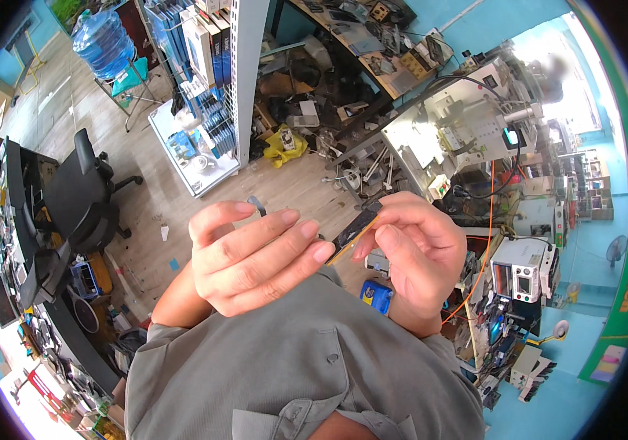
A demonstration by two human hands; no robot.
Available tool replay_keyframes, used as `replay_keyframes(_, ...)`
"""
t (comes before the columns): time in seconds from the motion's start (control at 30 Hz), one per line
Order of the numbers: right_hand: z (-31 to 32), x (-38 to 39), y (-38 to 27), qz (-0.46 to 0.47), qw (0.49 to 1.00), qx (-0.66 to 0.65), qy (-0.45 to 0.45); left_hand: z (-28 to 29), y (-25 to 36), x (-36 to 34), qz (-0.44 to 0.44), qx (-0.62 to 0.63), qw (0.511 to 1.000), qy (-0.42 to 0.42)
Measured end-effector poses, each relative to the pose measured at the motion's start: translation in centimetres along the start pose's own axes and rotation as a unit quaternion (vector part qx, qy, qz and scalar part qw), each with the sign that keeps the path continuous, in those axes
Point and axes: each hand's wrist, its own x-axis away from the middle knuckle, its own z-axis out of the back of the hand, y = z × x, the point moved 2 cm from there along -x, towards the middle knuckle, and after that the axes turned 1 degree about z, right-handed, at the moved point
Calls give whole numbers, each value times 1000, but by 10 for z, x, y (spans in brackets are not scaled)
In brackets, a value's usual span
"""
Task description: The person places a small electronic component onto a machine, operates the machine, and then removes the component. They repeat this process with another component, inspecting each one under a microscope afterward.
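Note:
Both my hands are raised in front of my grey shirt. My right hand [420, 253] pinches a thin, dark, flat piece with an orange-yellow edge [355, 233] between thumb and fingers. It slants down from those fingers toward my left hand [252, 260]. That hand is closed, its fingers curled and the back of them facing up. A small dark grey tip [257, 205] sticks out beyond its index finger. Most of that object is hidden behind the fingers, so its kind cannot be told. The left fingertips come close to the dark flat piece; contact is unclear.
A cluttered workbench with a white boxy instrument [525, 270] stands on the right, near an orange cable [488, 242]. Left are a black office chair [83, 187] and a long dark desk [72, 323]. Ahead are a metal shelf [244, 88] and a yellow bag [285, 147] on the floor.

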Motion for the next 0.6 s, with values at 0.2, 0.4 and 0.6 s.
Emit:
replay_keyframes(0.2,5,-1,1,-30,999,-8,8,-3,-1,-4,-25,-4,1000,-2)
replay_keyframes(0.4,9,0,-3,-27,999,9,17,-3,1,-6,-27,-4,1000,-10)
replay_keyframes(0.6,19,0,-8,-1,999,-3,44,-2,2,-5,-20,-10,1000,-2)
